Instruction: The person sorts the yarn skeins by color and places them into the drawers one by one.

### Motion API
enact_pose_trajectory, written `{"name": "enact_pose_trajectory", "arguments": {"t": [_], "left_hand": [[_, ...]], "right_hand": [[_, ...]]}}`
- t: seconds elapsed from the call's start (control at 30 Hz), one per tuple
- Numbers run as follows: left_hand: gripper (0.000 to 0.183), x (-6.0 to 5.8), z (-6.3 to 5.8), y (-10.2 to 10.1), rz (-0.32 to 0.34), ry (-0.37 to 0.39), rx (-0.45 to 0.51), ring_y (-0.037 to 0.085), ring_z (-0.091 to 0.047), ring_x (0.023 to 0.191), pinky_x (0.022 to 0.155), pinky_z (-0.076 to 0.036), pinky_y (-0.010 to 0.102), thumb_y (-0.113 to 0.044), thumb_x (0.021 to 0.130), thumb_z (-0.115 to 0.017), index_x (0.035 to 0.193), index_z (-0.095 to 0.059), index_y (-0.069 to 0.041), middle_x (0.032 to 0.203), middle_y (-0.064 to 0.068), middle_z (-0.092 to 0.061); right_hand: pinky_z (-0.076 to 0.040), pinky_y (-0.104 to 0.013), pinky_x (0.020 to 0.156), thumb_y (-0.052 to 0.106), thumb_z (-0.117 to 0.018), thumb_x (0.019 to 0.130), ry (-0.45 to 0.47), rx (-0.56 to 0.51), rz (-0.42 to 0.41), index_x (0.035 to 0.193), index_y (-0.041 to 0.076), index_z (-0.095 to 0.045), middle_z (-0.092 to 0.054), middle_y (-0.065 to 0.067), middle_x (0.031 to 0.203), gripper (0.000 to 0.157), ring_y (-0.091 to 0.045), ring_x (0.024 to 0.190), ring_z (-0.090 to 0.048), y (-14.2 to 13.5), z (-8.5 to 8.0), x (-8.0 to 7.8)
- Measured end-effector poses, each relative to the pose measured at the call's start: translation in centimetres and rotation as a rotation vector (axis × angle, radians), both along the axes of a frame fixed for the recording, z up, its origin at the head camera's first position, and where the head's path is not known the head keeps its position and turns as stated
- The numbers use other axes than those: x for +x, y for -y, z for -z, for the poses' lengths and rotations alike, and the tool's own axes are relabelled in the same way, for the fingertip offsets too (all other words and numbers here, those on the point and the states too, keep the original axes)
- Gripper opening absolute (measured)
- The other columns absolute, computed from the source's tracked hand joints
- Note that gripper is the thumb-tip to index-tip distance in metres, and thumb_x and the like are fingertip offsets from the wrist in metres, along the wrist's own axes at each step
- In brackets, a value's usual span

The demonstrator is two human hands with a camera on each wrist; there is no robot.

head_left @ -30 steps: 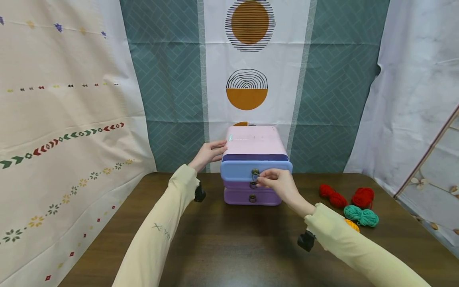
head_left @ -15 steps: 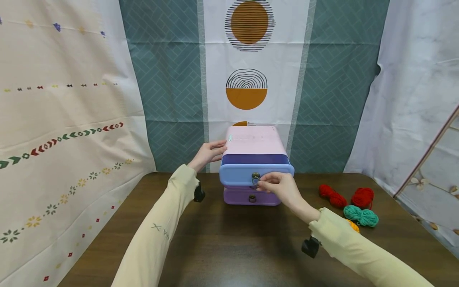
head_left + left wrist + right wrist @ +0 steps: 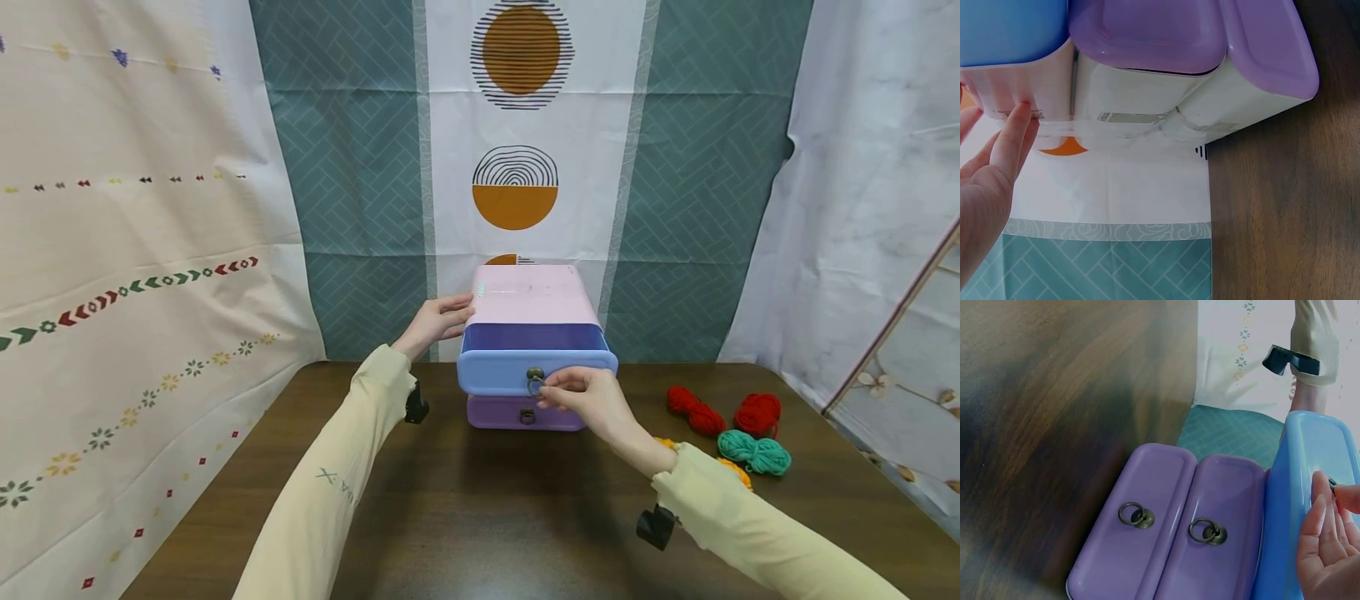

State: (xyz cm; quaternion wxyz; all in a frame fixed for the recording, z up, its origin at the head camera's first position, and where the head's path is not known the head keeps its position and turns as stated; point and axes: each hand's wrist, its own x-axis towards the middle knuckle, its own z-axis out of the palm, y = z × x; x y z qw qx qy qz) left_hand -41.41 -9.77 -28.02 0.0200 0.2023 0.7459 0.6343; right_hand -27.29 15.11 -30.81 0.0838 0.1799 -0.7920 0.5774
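**Even Light, Duller Wrist Views**

Even, diffuse light filled the head view, with a soft shadow and faint sheen on the table (image 3: 450, 525) in front of the drawer chest (image 3: 528, 296). Both wrist views looked duller; pale cloth (image 3: 1232, 384) washed out in the right one.

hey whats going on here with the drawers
A person's right hand pinches the ring handle of the blue top drawer, which stands partly out of a pink-topped chest. The left hand touches the chest's side. The two purple drawers below look closed. Yarn skeins lie on the table to the right.
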Motion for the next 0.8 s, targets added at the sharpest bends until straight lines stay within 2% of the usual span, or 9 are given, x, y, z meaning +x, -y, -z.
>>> {"name": "enact_pose_trajectory", "arguments": {"t": [0.43, 0.8], "left_hand": [[0.049, 0.03, 0.04, 0.07, 0.006, -0.004, 0.005, 0.020, -0.051, 0.109, 0.082, -0.048, 0.028, -0.018, 0.090, -0.060, 0.133, -0.045, -0.004, 0.132, 0.010, -0.045], [0.049, 0.17, -0.12, 0.17, 0.007, 0.003, 0.005, 0.021, -0.052, 0.108, 0.082, -0.048, 0.028, -0.017, 0.090, -0.060, 0.134, -0.044, -0.003, 0.131, 0.012, -0.045]], "right_hand": [[-0.054, -0.032, 0.062, 0.006, -0.069, 0.080, 0.019, -0.017, 0.001, 0.087, -0.006, -0.065, -0.066, -0.012, 0.076, 0.014, -0.022, 0.069, -0.065, 0.17, -0.04, 0.75], [-0.053, -0.039, 0.068, 0.005, -0.067, 0.082, 0.024, -0.042, -0.058, 0.092, -0.009, -0.065, -0.066, -0.016, 0.080, 0.018, -0.025, 0.071, -0.065, 0.02, 0.00, 0.99]]}}
